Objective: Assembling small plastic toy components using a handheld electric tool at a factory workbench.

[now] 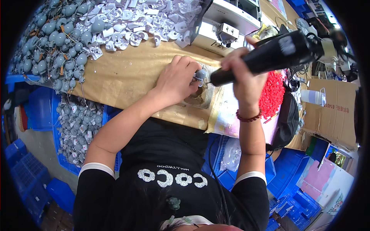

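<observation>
My left hand [175, 81] is closed round a small grey-and-white rounded part [200, 74] and steadies it on a worn pad [204, 98] on the table. Most of that part is hidden by the fingers. In my right hand [246, 79] is a black electric screwdriver [283, 52], held slantwise with the fingers wrapped round its body. Its thin tip points left, at or very close to the grey part; contact is too small to make out.
Grey round parts with wires [58, 38] and white plastic pieces [135, 23] are heaped at the far left. Small red pieces [271, 94] lie right of my right hand. A metal box [216, 29] stands behind. A blue crate [63, 158] holds more grey parts.
</observation>
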